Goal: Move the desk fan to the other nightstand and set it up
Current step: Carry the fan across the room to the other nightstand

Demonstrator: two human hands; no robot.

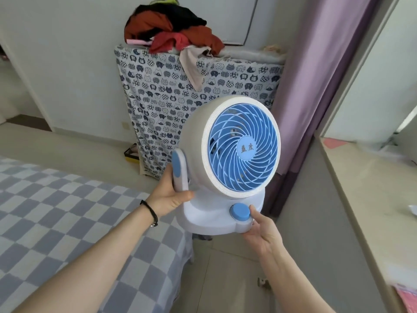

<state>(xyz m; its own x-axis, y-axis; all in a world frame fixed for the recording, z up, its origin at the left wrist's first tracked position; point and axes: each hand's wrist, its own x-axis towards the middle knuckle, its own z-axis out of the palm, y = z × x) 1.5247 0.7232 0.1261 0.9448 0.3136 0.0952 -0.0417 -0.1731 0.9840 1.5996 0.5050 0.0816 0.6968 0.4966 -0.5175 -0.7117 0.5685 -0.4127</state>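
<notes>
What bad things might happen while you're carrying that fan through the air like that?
The desk fan is off any surface, held only by the left hand on its side arm and the right hand at the base corner, so a slipped grip could drop it on the floor. The right thumb sits beside the blue knob and might turn it by accident. The bed is close on the left and could bump the fan.

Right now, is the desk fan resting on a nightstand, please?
No, the desk fan is held in the air by the left hand and the right hand, above the floor.
</notes>
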